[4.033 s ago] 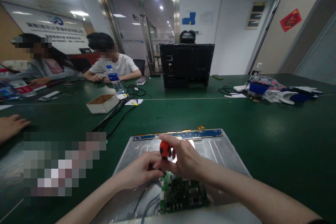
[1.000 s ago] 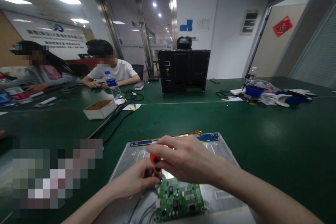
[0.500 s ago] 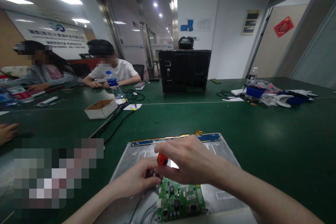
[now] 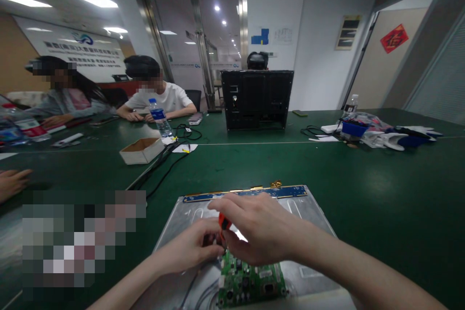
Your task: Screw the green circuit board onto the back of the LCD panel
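- I have the right hand [image 4: 256, 225] grasping what is probably an orange-handled screwdriver [image 4: 224, 221]; its tip is hidden from me.
- My left hand [image 4: 198, 244] has its fingers curled close by the screwdriver's lower end; I can't tell whether they pinch anything.
- The screwdriver is at the far left corner of the green circuit board [image 4: 250, 283].
- I see that board lying on a metal panel [image 4: 310, 208], flat on the counter [image 4: 378, 213].

Hands [image 4: 198, 242] [image 4: 259, 227] close together, fingers [image 4: 232, 207] curled
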The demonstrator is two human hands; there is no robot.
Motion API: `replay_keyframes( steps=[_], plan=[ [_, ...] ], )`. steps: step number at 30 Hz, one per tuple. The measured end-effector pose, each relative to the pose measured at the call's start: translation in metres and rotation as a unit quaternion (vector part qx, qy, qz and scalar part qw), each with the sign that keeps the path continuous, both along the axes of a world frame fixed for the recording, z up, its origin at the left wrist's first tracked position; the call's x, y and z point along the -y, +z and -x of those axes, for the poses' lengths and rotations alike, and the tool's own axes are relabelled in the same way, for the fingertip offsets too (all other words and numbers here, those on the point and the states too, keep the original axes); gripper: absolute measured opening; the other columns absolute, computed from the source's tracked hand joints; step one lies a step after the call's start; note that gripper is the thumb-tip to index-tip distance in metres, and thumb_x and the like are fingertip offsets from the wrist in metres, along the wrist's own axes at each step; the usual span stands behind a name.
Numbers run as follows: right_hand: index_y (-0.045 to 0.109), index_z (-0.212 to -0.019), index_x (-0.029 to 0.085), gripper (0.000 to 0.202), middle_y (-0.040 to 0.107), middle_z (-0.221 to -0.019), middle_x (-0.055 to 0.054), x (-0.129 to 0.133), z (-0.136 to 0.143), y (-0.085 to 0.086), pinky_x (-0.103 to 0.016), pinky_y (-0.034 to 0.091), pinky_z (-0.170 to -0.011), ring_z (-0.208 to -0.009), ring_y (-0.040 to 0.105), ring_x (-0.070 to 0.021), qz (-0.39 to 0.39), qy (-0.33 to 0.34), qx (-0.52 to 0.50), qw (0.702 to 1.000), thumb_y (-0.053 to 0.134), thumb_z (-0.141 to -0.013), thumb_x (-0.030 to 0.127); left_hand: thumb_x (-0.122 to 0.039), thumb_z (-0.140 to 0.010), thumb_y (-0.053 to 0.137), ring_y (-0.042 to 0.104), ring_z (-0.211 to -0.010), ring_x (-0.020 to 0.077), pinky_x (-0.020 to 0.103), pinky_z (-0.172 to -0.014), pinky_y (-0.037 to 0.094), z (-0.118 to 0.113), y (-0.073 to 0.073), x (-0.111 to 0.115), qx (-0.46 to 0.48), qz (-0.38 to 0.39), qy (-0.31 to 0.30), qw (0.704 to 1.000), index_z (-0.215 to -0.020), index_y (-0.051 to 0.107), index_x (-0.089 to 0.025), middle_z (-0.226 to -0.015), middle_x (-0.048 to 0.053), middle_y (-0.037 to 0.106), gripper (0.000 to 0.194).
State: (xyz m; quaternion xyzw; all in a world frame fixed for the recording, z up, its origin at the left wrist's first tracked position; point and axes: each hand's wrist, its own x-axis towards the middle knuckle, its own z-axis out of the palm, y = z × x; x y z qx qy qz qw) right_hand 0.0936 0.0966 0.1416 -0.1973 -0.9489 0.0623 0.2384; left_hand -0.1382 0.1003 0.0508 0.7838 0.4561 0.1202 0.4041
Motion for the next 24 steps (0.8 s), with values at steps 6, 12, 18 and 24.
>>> replay_keyframes(
  steps=[6,12,18,24],
  plan=[
    [0.048,-0.131,0.014,0.036,0.068,-0.112,-0.012,0.001,0.0,0.003,-0.03,0.041,-0.056,-0.082,0.064,-0.0204,0.011,-0.012,0.02,1.0,0.047,-0.096,0.023,-0.032,-0.079,0.06,0.051,-0.071,0.0187,0.027,-0.067,0.046,-0.004,0.006,0.004,0.006,0.007,-0.002,1.0,-0.09,0.067,-0.018,-0.079,0.0,0.058,0.019],
    [0.051,-0.127,0.019,0.03,0.071,-0.104,-0.007,-0.002,0.001,-0.002,-0.028,0.036,-0.054,-0.08,0.065,-0.0189,-0.009,-0.028,0.019,0.999,0.052,-0.1,0.032,-0.028,-0.075,0.059,0.051,-0.07,0.0179,0.026,-0.065,0.044,-0.004,0.013,0.001,-0.004,0.011,-0.003,1.0,-0.085,0.064,-0.018,-0.077,-0.001,0.056,0.014],
    [0.057,-0.109,0.02,0.017,0.07,-0.092,-0.003,-0.005,0.001,-0.005,-0.028,0.029,-0.05,-0.07,0.062,-0.016,-0.033,-0.033,0.037,0.998,0.058,-0.098,0.032,-0.028,-0.074,0.061,0.053,-0.074,0.0196,0.026,-0.067,0.045,-0.003,0.01,-0.001,0.0,-0.001,-0.007,1.0,-0.081,0.059,-0.02,-0.078,-0.001,0.056,0.01],
    [0.052,-0.119,0.017,0.03,0.066,-0.11,-0.008,-0.002,-0.001,-0.001,-0.028,0.035,-0.054,-0.083,0.062,-0.0181,-0.005,-0.003,0.004,1.0,0.053,-0.09,0.022,-0.024,-0.073,0.058,0.051,-0.067,0.0171,0.025,-0.061,0.041,-0.006,0.014,0.0,0.026,0.0,-0.024,0.999,-0.08,0.057,-0.02,-0.073,-0.003,0.053,0.008]
  ],
)
